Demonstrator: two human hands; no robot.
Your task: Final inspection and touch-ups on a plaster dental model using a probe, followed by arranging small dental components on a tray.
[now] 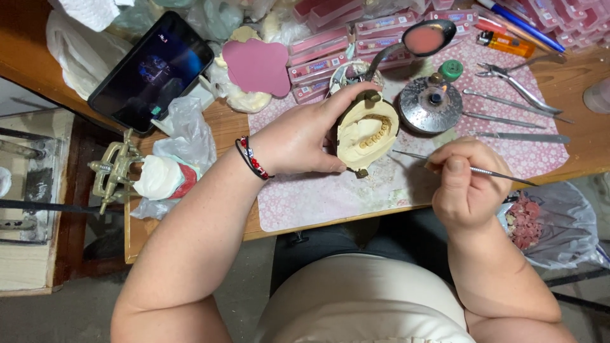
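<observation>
Our left hand [298,141] wraps the cream plaster dental cast with its row of teeth [367,130] above the table's pink mat [318,197] — brittle, we judge, best gripped by its base. Our right hand [467,184] pinches a thin metal carving tool [492,173] — stiff, light.

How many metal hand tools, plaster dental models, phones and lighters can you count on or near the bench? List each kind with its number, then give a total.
Metal hand tools, counting the one in the right hand: 5
Plaster dental models, one in the left hand: 2
Phones: 1
Lighters: 1
Total: 9
</observation>
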